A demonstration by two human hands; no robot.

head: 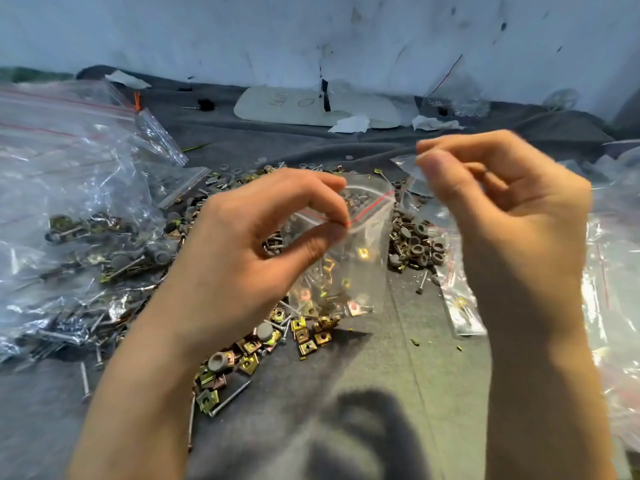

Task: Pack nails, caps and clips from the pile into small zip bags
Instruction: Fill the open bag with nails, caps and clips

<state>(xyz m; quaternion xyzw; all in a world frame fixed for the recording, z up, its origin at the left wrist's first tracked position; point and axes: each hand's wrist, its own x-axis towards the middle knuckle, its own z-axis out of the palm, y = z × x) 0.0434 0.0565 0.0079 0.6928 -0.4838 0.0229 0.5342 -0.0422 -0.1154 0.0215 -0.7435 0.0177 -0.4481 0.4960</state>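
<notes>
Left hand (pixel 263 244): thumb and forefinger pinch zip bag (pixel 349 268) at its red seal, hanging above pile (pixel 249 351).
Right hand (pixel 512 216): fingers curled, blurred; hold unclear.
Grey cloth (pixel 415 375): clips (pixel 308 341), caps (pixel 265 330), nails (pixel 230 398) heaped.

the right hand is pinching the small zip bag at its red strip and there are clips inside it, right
Not quite: the head view shows the left hand, not the right, pinching the small zip bag at its red strip. The clips inside are as you say.
</notes>
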